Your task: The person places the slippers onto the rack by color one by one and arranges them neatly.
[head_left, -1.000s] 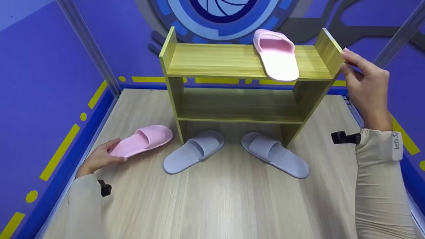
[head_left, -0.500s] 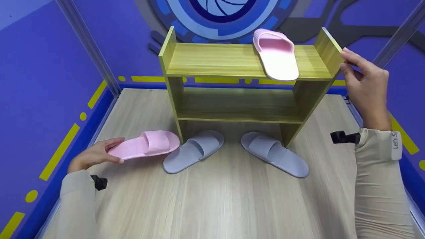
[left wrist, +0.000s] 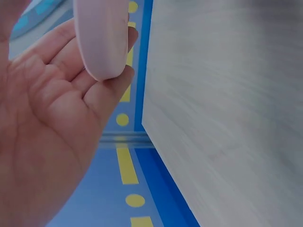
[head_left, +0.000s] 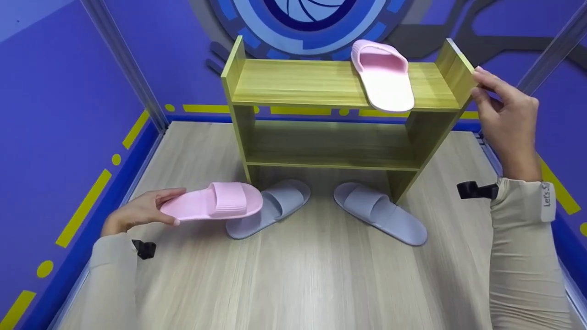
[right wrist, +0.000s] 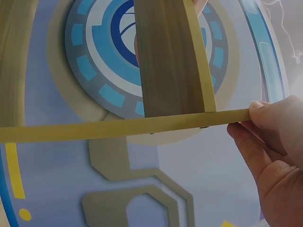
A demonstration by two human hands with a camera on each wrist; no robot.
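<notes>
Steering the pale pink, ridged-strap, rubbery slipper (head_left: 212, 201) well calls, as I judge it, for more lift at the toe first, since from the head camera that toe overlaps the heel part of the flat blue-grey slipper (head_left: 285, 198) at about half past six. The overlap alone does not tell whether the two touch. A steady, level wrist should stop the long, front-heavy shape from dipping; a wide path round the left edge of the yellow-green wood-grain rack (head_left: 298, 82), at twelve o'clock, would be safest.

The left hand (head_left: 140, 210), between eight and nine o'clock, holds the pink slipper by its heel end, thumb and fingers closed narrowly on it, palm standing off. The slipper lies at eight o'clock, toe towards three, and in the left wrist view it looks raised above the pale wood-grain table (head_left: 302, 275).

The right hand (head_left: 511, 121), between two and three, pinches the front edge of the rack's right end panel (head_left: 458, 75), which likely helps steady it. A matching pink slipper (head_left: 387, 87) sits on the top shelf at half past one; another blue-grey slipper (head_left: 380, 213) lies at four.
</notes>
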